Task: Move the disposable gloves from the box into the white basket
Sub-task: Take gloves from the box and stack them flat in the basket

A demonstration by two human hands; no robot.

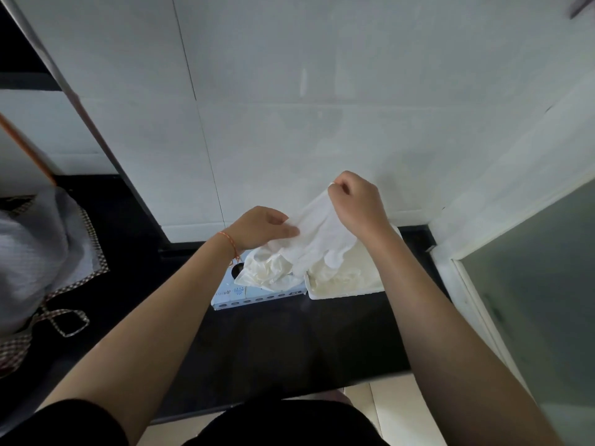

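Note:
A white disposable glove (pixel 317 235) hangs stretched between both hands above the dark counter. My right hand (pixel 359 201) pinches its upper end near the wall. My left hand (pixel 262 226) holds its lower part between thumb and fingers. Below the left hand lies the light blue glove box (pixel 238 296), with crumpled gloves (pixel 269 268) bulging out of its top. Directly right of the box sits the white basket (pixel 341 292), holding several pale gloves (pixel 346 273). The held glove's fingers dangle over the gap between box and basket.
The dark counter (pixel 289 336) ends at a white tiled wall (pixel 289 107) behind the box and basket. A grey cloth bag with checked trim (pixel 42 252) lies at the left. A frosted glass panel (pixel 541 284) stands at the right.

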